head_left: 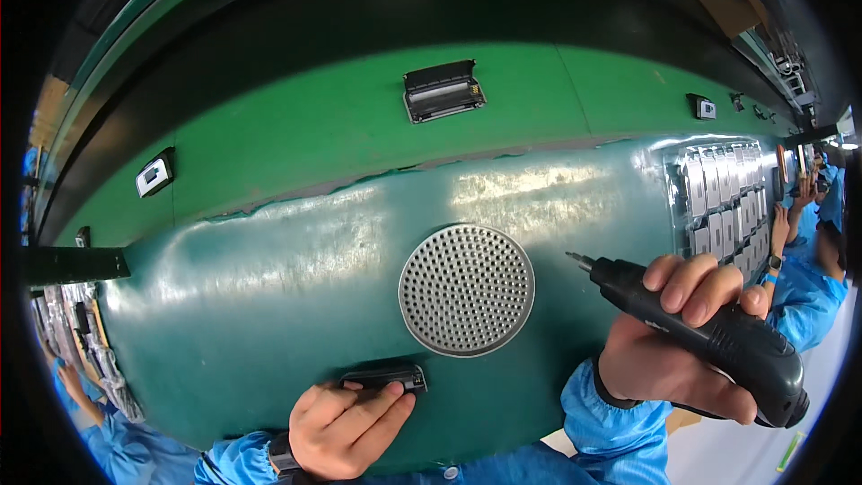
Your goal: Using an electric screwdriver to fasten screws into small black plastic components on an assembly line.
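The biggest risk, as I judge it: the right hand (673, 341), fingers clamped around the black electric screwdriver (709, 337), holds it raised with its bit well right of the small black part (388, 377); a slanted approach could let the bit skid across the part. The left hand (346, 427), fingers together, presses that part down at the near edge of the teal mat (269, 287).

Counted: 1 mat, 1 round perforated metal disc (466, 289) mid-mat, 1 screwdriver, 1 held part, 1 open black part (443, 92) far on the green belt.
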### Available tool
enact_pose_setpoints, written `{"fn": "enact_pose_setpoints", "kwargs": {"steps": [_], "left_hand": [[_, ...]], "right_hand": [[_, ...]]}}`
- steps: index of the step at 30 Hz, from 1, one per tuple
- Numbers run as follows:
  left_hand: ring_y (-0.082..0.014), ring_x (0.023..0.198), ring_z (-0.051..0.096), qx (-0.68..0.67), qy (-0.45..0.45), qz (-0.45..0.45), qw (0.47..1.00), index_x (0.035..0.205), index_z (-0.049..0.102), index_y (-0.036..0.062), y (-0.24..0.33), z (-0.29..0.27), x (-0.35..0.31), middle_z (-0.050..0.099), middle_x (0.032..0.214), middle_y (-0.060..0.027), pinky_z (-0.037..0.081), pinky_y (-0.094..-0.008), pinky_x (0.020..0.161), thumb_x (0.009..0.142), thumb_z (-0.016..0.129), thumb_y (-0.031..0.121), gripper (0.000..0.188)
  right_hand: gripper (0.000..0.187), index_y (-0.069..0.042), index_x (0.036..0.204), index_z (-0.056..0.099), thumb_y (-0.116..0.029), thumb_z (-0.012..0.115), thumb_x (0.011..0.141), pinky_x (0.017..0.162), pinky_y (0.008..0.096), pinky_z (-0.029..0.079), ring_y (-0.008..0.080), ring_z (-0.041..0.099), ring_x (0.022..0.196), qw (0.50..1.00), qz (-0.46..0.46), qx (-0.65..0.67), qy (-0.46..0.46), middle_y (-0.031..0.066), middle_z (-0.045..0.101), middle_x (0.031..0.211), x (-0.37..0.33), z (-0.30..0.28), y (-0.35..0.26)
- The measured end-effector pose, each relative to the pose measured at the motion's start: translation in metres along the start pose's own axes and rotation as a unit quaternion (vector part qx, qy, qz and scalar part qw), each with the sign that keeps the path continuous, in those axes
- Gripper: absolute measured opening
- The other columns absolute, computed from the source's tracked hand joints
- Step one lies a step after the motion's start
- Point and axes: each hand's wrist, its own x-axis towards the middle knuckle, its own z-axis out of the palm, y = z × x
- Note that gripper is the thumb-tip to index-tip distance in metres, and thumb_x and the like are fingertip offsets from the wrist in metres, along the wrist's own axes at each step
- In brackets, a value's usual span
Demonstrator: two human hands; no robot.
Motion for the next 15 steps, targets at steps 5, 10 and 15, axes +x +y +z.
{"fn": "enact_pose_setpoints", "kwargs": {"steps": [5, 10, 15], "left_hand": [[-0.0223, 0.087, 0.064, -0.049, -0.003, 0.018, 0.999, 0.1, 0.084, 0.0072, -0.013, -0.009, 0.002, 0.079, 0.108, -0.0064, 0.056, -0.0346, 0.075, 0.064, 0.077, 0.008, 0.037], [-0.0225, 0.086, 0.069, -0.083, 0.012, 0.014, 0.996, 0.098, 0.084, 0.0028, -0.022, -0.014, 0.002, 0.08, 0.107, -0.0107, 0.057, -0.0342, 0.075, 0.065, 0.077, 0.005, 0.033], [-0.0214, 0.085, 0.07, -0.112, -0.001, 0.007, 0.994, 0.094, 0.083, 0.0045, -0.032, -0.017, -0.003, 0.08, 0.104, -0.0097, 0.057, -0.0353, 0.076, 0.064, 0.083, 0.005, 0.031]], "right_hand": [[0.087, -0.012, 0.128, 0.055, -0.086, 0.065, 0.085, 0.072, 0.0389, 0.05, 0.0204, 0.056, 0.08, 0.998, 0.026, -0.044, 0.023, 0.0037, 0.054, 0.087, -0.007, -0.003, 0.008], [0.09, -0.01, 0.129, 0.055, -0.088, 0.063, 0.084, 0.071, 0.0404, 0.053, 0.0205, 0.056, 0.08, 0.993, 0.077, -0.079, 0.047, 0.0042, 0.055, 0.087, -0.017, 0.012, 0.02], [0.071, -0.011, 0.13, 0.055, -0.069, 0.068, 0.091, 0.073, 0.047, 0.056, 0.0253, 0.059, 0.081, 0.996, 0.05, -0.076, -0.017, 0.0085, 0.059, 0.089, -0.023, 0.017, 0.008]]}}
